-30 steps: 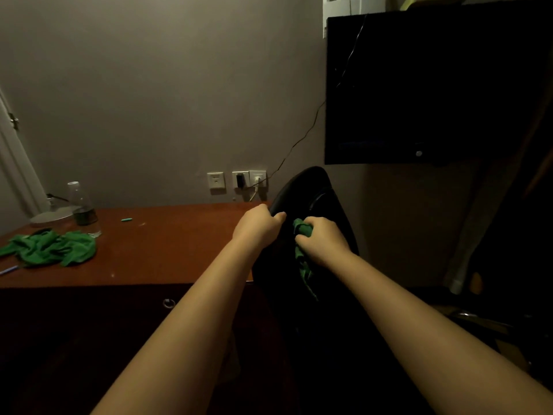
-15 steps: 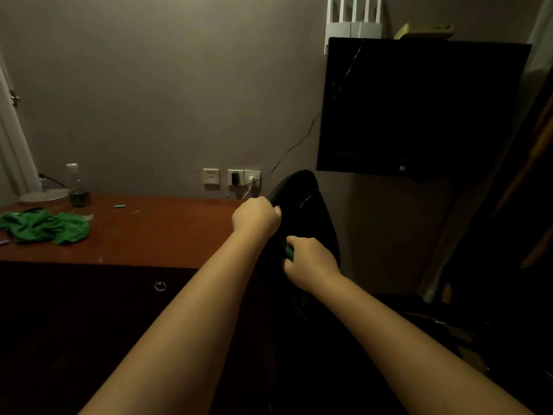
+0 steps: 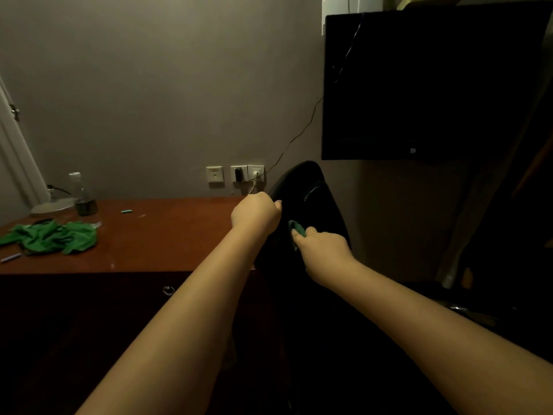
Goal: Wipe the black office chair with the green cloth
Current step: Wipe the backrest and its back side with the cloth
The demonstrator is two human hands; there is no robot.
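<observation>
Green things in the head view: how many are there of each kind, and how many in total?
Green cloths: 2 (bunched green cloth gripped in the right hand; crumpled green cloth on the brown wooden desk)
Small pieces: 1 (small green stick-like piece on the desk)
Total: 3

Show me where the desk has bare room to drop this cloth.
Bare desk runs from the crumpled green pile to the left hand gripping the chair, in front of the small green object. The left end is crowded: pile, bottle, lamp base, pen. The right hand holds the green cloth.
</observation>
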